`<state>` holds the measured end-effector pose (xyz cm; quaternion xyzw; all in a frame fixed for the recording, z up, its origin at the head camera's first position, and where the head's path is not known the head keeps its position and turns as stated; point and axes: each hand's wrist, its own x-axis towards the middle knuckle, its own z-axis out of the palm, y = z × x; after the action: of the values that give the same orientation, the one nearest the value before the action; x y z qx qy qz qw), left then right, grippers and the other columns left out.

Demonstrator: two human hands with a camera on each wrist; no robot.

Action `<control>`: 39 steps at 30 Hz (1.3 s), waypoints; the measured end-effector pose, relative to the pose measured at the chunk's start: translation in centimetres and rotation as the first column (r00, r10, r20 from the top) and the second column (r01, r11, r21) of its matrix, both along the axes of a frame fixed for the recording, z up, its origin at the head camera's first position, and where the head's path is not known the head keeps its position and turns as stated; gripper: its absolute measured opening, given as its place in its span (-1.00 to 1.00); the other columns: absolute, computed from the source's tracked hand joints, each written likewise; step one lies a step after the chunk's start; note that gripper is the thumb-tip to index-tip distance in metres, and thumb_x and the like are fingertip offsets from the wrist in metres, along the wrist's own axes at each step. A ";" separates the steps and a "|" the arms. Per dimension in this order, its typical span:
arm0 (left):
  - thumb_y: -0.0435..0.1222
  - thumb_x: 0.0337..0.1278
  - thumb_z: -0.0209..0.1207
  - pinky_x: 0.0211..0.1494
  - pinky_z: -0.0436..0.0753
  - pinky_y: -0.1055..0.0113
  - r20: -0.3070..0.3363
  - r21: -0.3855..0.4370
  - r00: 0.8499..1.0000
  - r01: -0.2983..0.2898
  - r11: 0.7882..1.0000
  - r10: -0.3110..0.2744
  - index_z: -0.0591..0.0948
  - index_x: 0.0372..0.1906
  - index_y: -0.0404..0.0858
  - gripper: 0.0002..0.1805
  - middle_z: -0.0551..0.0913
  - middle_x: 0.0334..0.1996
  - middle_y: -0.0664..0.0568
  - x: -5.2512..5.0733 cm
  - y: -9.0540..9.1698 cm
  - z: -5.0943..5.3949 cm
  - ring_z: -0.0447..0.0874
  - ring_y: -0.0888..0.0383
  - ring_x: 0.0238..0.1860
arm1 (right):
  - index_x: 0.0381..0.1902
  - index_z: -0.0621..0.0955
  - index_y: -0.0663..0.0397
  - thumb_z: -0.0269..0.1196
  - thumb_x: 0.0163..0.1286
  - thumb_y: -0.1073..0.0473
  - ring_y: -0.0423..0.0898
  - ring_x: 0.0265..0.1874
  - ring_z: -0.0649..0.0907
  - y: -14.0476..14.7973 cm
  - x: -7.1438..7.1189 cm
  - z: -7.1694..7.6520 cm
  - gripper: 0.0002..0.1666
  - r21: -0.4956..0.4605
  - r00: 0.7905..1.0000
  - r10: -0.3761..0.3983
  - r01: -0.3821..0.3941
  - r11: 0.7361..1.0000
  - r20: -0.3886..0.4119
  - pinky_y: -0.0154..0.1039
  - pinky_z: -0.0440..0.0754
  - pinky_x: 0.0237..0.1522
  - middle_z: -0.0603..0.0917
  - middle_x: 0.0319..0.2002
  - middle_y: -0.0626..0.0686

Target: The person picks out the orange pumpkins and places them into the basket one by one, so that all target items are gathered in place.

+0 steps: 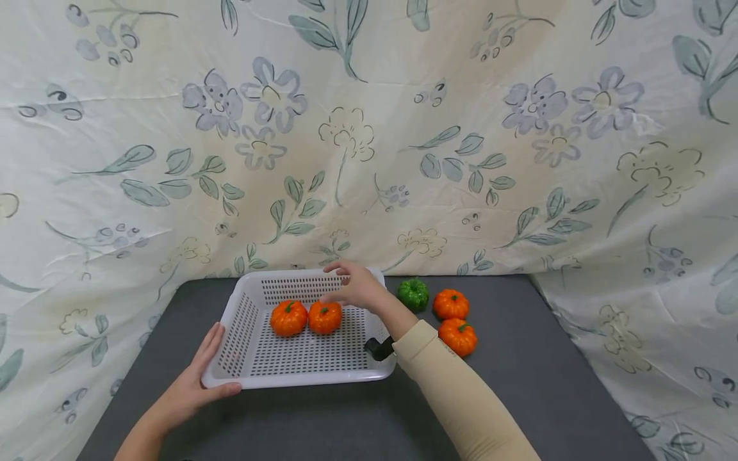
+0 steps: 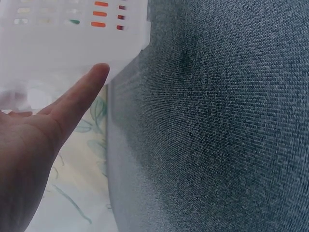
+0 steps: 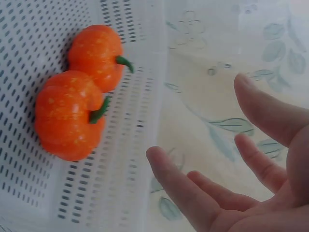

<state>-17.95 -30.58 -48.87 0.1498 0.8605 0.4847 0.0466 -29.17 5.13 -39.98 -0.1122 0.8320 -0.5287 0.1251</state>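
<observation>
A white perforated basket [image 1: 300, 379] stands on the dark table, with two orange pumpkins [image 1: 289, 318] [image 1: 325, 317] side by side in it. My left hand [image 1: 187, 384] rests against the basket's left front corner, thumb along the front wall and fingers along the left side; in the left wrist view the thumb of that hand [image 2: 63, 113] lies at the basket wall [image 2: 72, 53]. Over the basket's right back part is my right hand [image 1: 360, 288], fingers apart and holding nothing. The right wrist view shows this hand [image 3: 241, 193] beside the pumpkins [image 3: 70, 116], not touching them.
To the right of the basket are a green pepper-like vegetable [image 1: 413, 294] and two more orange pumpkins [image 1: 451, 304] [image 1: 458, 337], the nearer partly behind the right sleeve. A floral cloth [image 1: 369, 160] hangs behind the dark table [image 1: 530, 384].
</observation>
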 end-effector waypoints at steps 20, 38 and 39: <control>-0.23 0.09 0.43 0.53 -0.12 0.20 0.032 -0.037 0.999 -0.037 0.999 0.038 -0.26 0.64 0.10 0.27 -0.50 0.63 0.06 0.7 0.4 -0.1 -0.34 -0.44 0.54 | 0.28 0.55 -0.20 0.55 0.13 -0.01 0.15 0.38 0.47 3.7 3.4 3.4 -0.26 0.011 0.982 -0.007 0.009 1.000 -0.190 0.16 0.47 0.28 0.52 0.35 -0.04; -0.29 0.09 0.42 0.09 -0.06 0.85 -0.008 -0.032 1.000 -0.022 0.999 0.022 -0.23 0.65 0.06 0.24 -0.45 0.64 0.02 1.6 0.7 0.0 -0.26 -0.45 0.52 | 0.33 0.51 -0.31 0.54 0.17 0.02 0.09 0.43 0.43 7.9 6.0 4.3 -0.23 -0.052 0.965 -0.072 0.061 0.997 -0.251 0.24 0.50 0.22 0.43 0.43 -0.09; -0.29 0.09 0.42 0.08 -0.04 0.85 -0.009 -0.034 1.000 -0.022 0.999 0.022 -0.23 0.65 0.06 0.24 -0.45 0.64 0.00 1.6 0.8 0.0 -0.24 -0.45 0.51 | 0.33 0.51 -0.32 0.54 0.17 0.02 0.09 0.43 0.43 8.1 6.1 4.4 -0.23 -0.055 0.965 -0.074 0.062 0.997 -0.252 0.24 0.50 0.22 0.43 0.43 -0.09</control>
<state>-16.33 -29.79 -48.84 0.1415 0.8705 0.4697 0.0400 -23.04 13.25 -35.59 -0.1531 0.8320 -0.5333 -0.0031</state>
